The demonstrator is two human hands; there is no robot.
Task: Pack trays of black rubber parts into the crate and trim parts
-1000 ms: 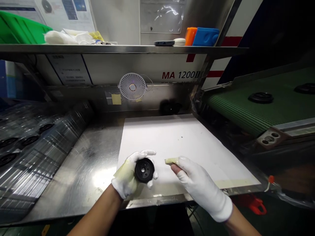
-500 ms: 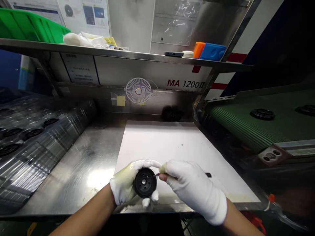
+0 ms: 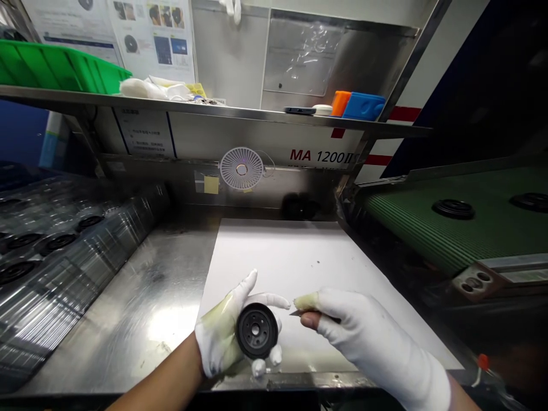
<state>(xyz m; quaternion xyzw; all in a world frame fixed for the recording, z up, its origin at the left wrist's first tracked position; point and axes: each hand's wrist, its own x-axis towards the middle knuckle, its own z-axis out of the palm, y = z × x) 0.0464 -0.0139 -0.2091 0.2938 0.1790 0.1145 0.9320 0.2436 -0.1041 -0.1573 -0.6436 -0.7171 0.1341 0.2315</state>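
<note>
Head view: white-gloved hands hold a black disc and a small blade over a white sheet.

Left of the white sheet (image 3: 299,262), black discs (image 3: 55,242) lie in a glossy clear tray (image 3: 107,228). Over the sheet's near edge, the left hand (image 3: 220,334) grips the black disc (image 3: 257,330), its fingers (image 3: 274,355) curled behind the disc and its thumb (image 3: 248,288) raised. Just beside the disc, the right hand (image 3: 368,325) pinches the small blade (image 3: 308,313) closed between thumb (image 3: 309,320) and forefinger (image 3: 306,301), the tip pointing at the disc without touching it. Right of the sheet, a green ribbed conveyor belt (image 3: 423,240) carries more black discs (image 3: 452,209).
</note>
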